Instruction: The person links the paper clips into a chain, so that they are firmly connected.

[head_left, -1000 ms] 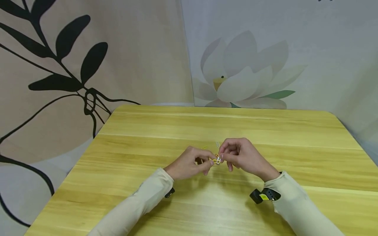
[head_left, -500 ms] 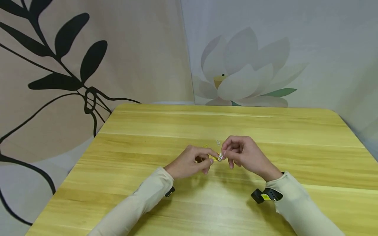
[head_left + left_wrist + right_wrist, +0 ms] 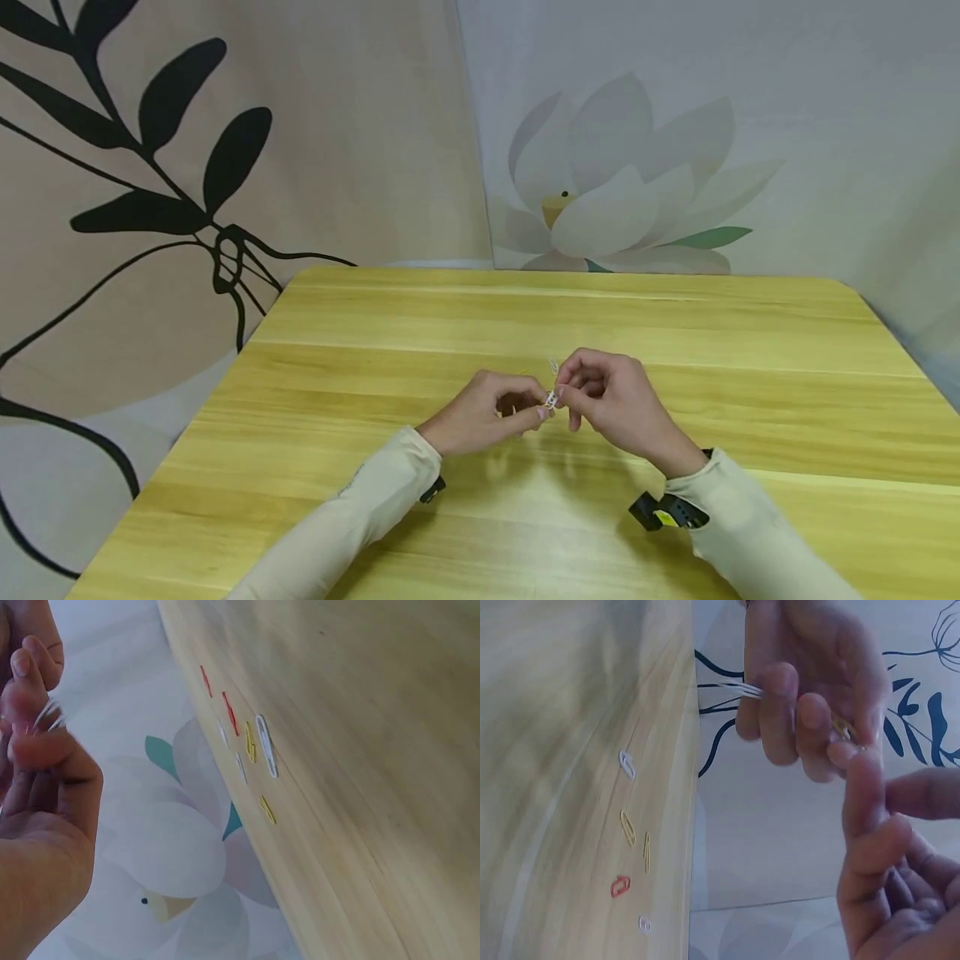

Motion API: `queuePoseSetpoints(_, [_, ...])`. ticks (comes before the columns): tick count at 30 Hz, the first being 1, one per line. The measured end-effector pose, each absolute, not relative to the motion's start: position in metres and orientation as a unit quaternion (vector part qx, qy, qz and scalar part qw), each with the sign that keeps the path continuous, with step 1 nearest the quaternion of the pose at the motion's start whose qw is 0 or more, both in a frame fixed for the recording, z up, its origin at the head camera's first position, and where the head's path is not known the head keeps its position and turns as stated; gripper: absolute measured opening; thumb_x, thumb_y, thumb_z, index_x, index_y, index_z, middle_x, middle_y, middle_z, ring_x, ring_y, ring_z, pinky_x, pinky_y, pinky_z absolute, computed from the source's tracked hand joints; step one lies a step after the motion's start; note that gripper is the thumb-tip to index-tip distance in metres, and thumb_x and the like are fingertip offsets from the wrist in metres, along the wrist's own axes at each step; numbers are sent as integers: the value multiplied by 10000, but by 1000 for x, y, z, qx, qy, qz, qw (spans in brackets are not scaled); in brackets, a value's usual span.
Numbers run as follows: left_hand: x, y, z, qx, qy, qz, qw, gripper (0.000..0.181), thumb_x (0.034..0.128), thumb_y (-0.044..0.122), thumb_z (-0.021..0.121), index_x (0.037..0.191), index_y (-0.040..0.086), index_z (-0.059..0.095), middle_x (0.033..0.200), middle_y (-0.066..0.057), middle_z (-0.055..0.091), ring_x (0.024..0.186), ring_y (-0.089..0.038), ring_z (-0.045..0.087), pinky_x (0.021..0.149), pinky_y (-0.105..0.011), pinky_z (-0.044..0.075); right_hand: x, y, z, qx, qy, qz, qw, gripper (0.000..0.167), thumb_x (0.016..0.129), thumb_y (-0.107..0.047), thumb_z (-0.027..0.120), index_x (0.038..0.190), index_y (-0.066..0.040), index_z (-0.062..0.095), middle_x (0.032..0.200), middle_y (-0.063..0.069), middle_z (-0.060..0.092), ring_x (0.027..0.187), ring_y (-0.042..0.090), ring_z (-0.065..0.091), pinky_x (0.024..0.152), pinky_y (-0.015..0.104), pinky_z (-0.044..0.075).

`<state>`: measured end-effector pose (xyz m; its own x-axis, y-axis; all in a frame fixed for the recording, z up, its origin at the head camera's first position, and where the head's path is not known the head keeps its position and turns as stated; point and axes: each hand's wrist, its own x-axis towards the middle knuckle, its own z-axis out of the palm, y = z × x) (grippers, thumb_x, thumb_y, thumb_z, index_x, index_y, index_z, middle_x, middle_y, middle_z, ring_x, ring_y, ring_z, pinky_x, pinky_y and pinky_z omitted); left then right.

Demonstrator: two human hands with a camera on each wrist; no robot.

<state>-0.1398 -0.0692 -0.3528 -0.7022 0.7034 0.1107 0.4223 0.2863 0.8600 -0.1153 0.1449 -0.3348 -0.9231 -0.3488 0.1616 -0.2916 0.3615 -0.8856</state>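
Note:
Between the fingertips of both hands, in the head view, is a small white paper clip (image 3: 552, 400). My right hand (image 3: 618, 408) pinches it with thumb and index finger. My left hand (image 3: 483, 412) pinches linked paper clips right beside it, its thumb and index fingertip almost meeting the right fingers. White paper clips (image 3: 742, 690) stick out between the left fingers in the right wrist view, and a yellow paper clip (image 3: 841, 729) shows at the left fingertips. Fingers hide most of the linked clips and how they join.
Several loose paper clips lie on the wooden table (image 3: 375, 333) beyond the hands. Among them are a white clip (image 3: 267, 746), a red clip (image 3: 229, 712) and a yellow clip (image 3: 250, 742). A printed wall hanging (image 3: 622, 167) stands behind the far table edge.
My right hand drew slightly right with the white paper clip, then came back left against the left fingertips. The left thumb has shifted a little right; the left hand otherwise stays in place.

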Motion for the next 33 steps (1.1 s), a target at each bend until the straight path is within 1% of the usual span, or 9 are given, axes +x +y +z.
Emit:
queuePoseSetpoints(4, [-139,-68,-352,349,800,470,133,129,996,176,610,979,92,707,688,-34,576,568,-26,445,560,-175,386,-113,143,-333,-192,826,-530,20,50,950,-70,642,907,-47,654,740,54,679,517,113,616,456,266,441])
queuePoseSetpoints(7, [-139,-68,-350,341,804,471,125,135,1000,190,615,981,112,722,652,39,486,559,-20,380,548,-177,333,-112,144,-333,-180,826,-533,26,47,951,-62,630,907,-59,645,734,50,669,506,121,598,427,261,423])
queuePoseSetpoints(10, [-139,-68,-349,330,807,475,122,129,1001,205,622,988,156,741,646,57,456,558,-36,360,545,-178,316,-111,146,-334,-168,826,-536,40,55,957,-65,615,906,-73,634,732,44,658,499,134,581,411,256,406])
queuePoseSetpoints(13, [-139,-68,-348,321,808,478,124,137,1002,219,623,997,166,750,648,59,452,561,-42,360,545,-181,316,-111,147,-335,-166,824,-539,53,51,964,-73,608,918,-58,625,743,48,652,511,142,587,422,259,413])
queuePoseSetpoints(16, [-140,-68,-348,322,811,473,121,157,1002,220,623,1016,141,758,664,48,484,564,-31,362,541,-178,319,-111,149,-335,-167,819,-545,64,63,966,-79,609,929,-30,621,753,57,651,525,166,602,432,257,422])
queuePoseSetpoints(21, [-141,-68,-347,336,804,475,119,208,1007,200,609,1049,58,756,792,-86,672,564,-14,355,531,-174,326,-112,152,-335,-165,816,-549,80,100,972,-91,606,947,6,614,753,56,648,545,241,615,440,251,427])
queuePoseSetpoints(24, [-141,-69,-346,337,801,479,120,213,1008,187,606,1055,42,753,866,-145,718,559,-12,352,529,-171,329,-111,153,-335,-170,815,-548,85,102,968,-88,604,949,12,610,751,51,649,543,233,611,440,249,420])
queuePoseSetpoints(29, [-142,-69,-346,334,805,475,118,203,1005,163,606,1064,33,750,760,-57,647,551,-17,348,528,-167,320,-111,155,-337,-182,809,-551,94,70,970,-78,595,930,-24,612,759,57,649,531,171,595,450,242,419])
queuePoseSetpoints(33, [-141,-69,-346,331,809,472,118,187,1005,158,607,1056,53,753,700,-9,571,543,-21,341,524,-166,312,-111,158,-338,-189,808,-550,95,64,980,-76,587,941,-35,617,774,65,651,536,193,597,458,260,434])
